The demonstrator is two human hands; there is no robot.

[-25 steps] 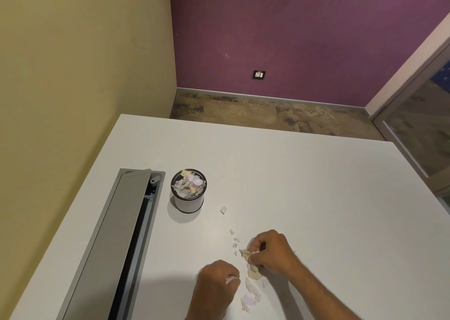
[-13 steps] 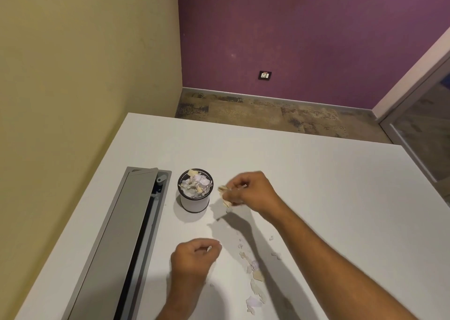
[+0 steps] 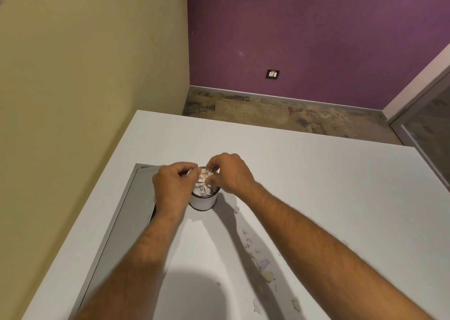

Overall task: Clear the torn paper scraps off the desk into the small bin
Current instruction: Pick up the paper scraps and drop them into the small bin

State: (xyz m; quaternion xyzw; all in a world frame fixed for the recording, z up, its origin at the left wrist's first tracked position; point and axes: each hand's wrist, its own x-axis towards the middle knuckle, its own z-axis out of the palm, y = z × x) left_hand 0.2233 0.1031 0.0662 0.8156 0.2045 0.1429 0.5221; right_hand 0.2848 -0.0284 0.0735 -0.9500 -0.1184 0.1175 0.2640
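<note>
The small white bin [image 3: 204, 201] with a dark rim stands on the white desk [image 3: 316, 185], heaped with torn paper scraps [image 3: 202, 187]. Both hands are over its mouth. My left hand [image 3: 173, 185] is at the bin's left rim, fingers pinched on a small white scrap. My right hand [image 3: 229, 173] reaches in from the right, fingertips and thumb curled onto paper at the top of the heap. Several loose scraps [image 3: 264, 263] trail across the desk near my right forearm, with more scraps [image 3: 295, 304] by the near edge.
A long grey cable-tray lid [image 3: 126, 212] is set into the desk just left of the bin, partly under my left arm. A yellow wall runs along the desk's left side. The floor lies beyond the far edge, and a glass door [image 3: 428, 124] stands at the right.
Both hands moved from the scraps near the front of the desk up to the bin, the right one first with tan scraps, then the left. The view tilted forward.
</note>
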